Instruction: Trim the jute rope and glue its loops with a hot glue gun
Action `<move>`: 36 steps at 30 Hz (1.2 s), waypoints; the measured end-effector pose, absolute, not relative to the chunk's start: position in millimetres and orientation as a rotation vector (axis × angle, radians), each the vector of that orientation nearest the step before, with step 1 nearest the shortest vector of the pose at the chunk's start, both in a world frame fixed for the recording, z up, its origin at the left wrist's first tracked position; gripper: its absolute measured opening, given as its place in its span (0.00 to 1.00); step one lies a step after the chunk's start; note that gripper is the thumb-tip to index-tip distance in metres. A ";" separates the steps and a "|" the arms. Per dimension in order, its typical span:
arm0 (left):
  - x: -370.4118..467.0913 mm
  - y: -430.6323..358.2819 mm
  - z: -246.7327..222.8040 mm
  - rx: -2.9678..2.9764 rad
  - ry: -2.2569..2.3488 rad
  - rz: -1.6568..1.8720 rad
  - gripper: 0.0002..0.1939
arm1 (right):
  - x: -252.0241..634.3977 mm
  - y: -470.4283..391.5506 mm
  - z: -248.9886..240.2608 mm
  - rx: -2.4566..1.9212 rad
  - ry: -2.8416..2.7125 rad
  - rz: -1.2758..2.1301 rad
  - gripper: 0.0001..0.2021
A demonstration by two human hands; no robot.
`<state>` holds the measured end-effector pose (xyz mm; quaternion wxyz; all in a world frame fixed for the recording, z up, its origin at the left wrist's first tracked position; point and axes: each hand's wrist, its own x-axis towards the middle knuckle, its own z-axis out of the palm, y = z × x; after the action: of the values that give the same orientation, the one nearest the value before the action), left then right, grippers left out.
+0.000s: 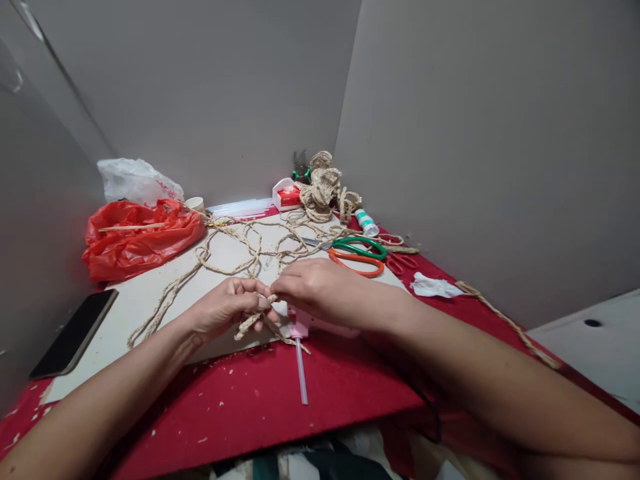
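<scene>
Both of my hands meet over the front of a pale board (135,293). My left hand (235,303) pinches a short bundle of braided straw cord (247,325), whose end sticks out below the fingers. With fingertips closed at the same cord, my right hand (310,283) covers part of it from the other side. Under my right hand lies a pink glue gun (299,325), partly hidden, with a clear glue stick (301,373) pointing toward me. Long loops of the braided cord (225,270) spread over the board behind my hands.
Scissors with green and orange handles (357,253) lie just beyond my right hand. A red plastic bag (143,243) and a phone (75,333) are at left. Coiled cord (323,190), clear sticks (243,208) and a white tissue (435,285) lie around. Grey walls (475,133) enclose the table.
</scene>
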<state>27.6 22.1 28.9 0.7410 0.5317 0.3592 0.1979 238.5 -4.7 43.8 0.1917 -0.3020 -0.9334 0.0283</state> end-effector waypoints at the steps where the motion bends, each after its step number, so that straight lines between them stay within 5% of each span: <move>1: 27.2 22.1 29.3 1.159 0.775 0.439 0.12 | 243.2 -1.4 42.1 -0.817 -2.537 0.218 0.07; 8: 27.7 17.3 35.5 1.143 0.642 0.559 0.12 | 252.0 12.0 29.8 -0.811 -1.949 1.032 0.18; 17: 31.7 9.1 33.9 1.189 0.537 0.562 0.10 | 221.4 -5.0 15.7 -0.593 -1.360 1.696 0.19; 25: 37.6 0.2 35.4 1.086 0.477 0.572 0.09 | 215.6 -13.4 19.7 -0.540 -1.288 1.621 0.11; 36: 36.6 0.2 28.2 1.154 0.559 0.516 0.14 | 213.2 -13.3 15.4 -0.586 -1.211 1.739 0.14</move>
<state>36.6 0.2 28.2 0.7706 0.5321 0.2577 0.2380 213.2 -13.3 15.4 0.4540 -0.2375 -0.4907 0.7047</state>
